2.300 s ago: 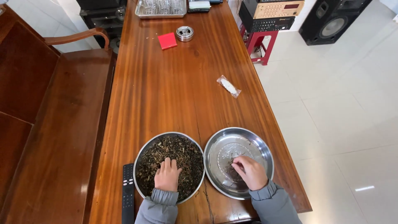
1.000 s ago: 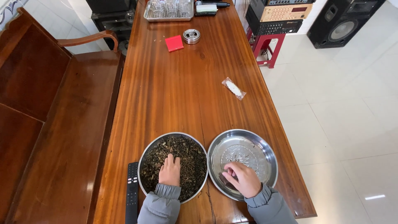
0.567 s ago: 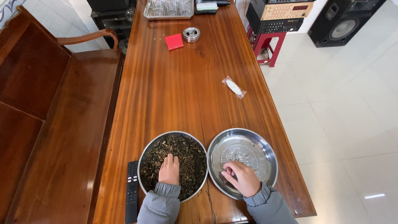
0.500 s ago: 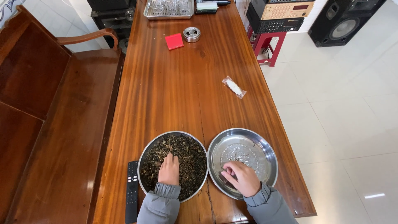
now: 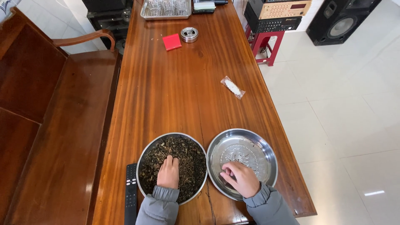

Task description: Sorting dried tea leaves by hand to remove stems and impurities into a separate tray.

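both hands [image 5: 168,172] in trays [image 5: 266,146] near table edge [image 5: 306,206]

Even daylight filled the scene; a soft sheen ran along the wooden table [image 5: 175,96] toward its far edge; the empty metal tray [image 5: 266,146] glinted; a glare patch marked the floor tiles [image 5: 373,193]; focus was sharp; lines bowed at the frame's edges.

On the long wooden table [image 5: 175,96], the left hand [image 5: 168,172] rests flat in a metal tray of dark dried leaves [image 5: 187,156]. Just right of that tray, the right hand [image 5: 241,178] presses curled fingers into an embossed steel tray [image 5: 258,146]. A black remote [image 5: 131,199] lies left of the leaf tray.
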